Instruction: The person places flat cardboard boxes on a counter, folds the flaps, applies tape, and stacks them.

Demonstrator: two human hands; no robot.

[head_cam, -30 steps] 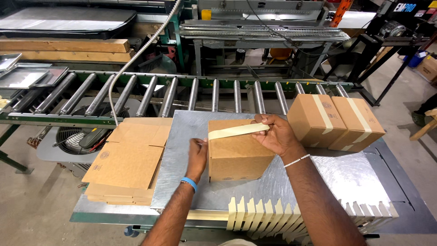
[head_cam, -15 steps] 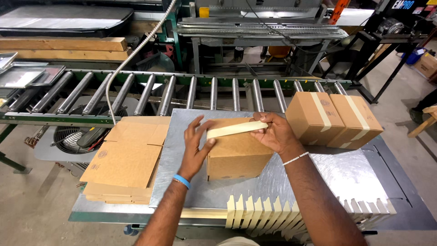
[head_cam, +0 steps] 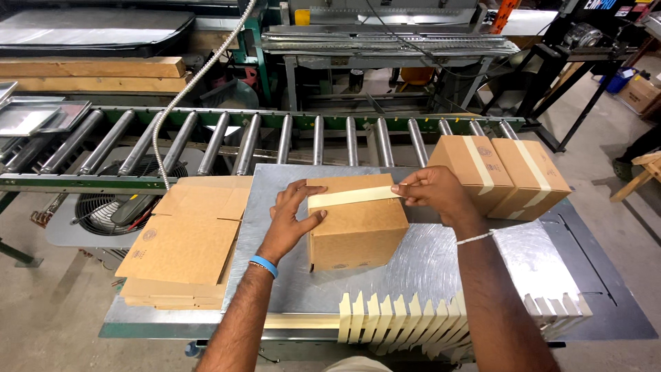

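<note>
A small brown cardboard box [head_cam: 358, 231] stands in the middle of a metal work table [head_cam: 441, 269]. A strip of pale paper tape [head_cam: 351, 197] lies across the box's top. My left hand [head_cam: 292, 217] presses on the box's left top edge, over the tape's left end. My right hand [head_cam: 430, 193] pinches the tape's right end, held just past the box's right edge. Each wrist wears a band, blue on the left and white on the right.
Two taped boxes [head_cam: 499, 172] sit at the table's right rear. A stack of flat cardboard blanks [head_cam: 182, 238] lies on the left. Several cut tape strips [head_cam: 399, 317] hang along the near edge. A roller conveyor [head_cam: 275, 138] runs behind the table.
My left hand has moved from the box's left side up onto its top edge, onto the tape. The tape now lies lower across the box top.
</note>
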